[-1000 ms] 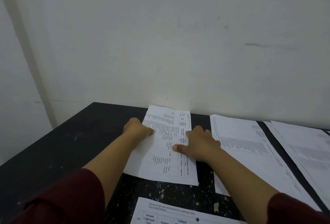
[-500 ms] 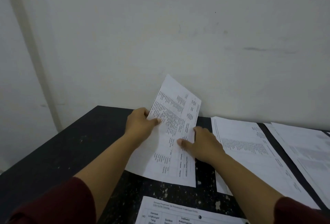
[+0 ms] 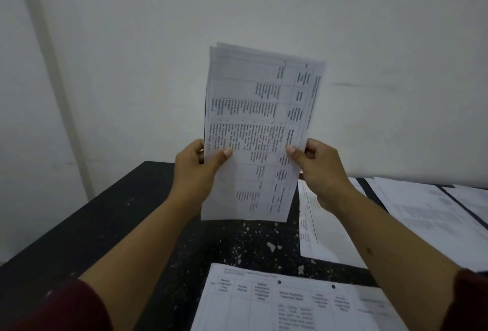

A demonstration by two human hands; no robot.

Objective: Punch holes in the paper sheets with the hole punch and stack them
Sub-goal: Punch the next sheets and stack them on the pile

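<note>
A printed sheet with two punched holes [image 3: 290,301] lies nearest on the dark bench [image 3: 105,225]. Beyond it, the left hand [image 3: 195,172] and right hand [image 3: 322,172] pinch an upright sheaf of sheets [image 3: 258,124], lifted before the wall [image 3: 264,0]. More papers [image 3: 422,214] lie right.

Black speckled table [image 3: 87,225], punched sheet [image 3: 290,301] at near edge, more printed sheets [image 3: 412,214] right — flat.

1. Sheaf of sheets [image 3: 260,130]: previously flat on the black table [image 3: 87,225], now raised upright, pointing to 12 o'clock.
2. Left hand [image 3: 196,172] and right hand [image 3: 320,172]: moved from pressing down to pinching the side edges.
</note>
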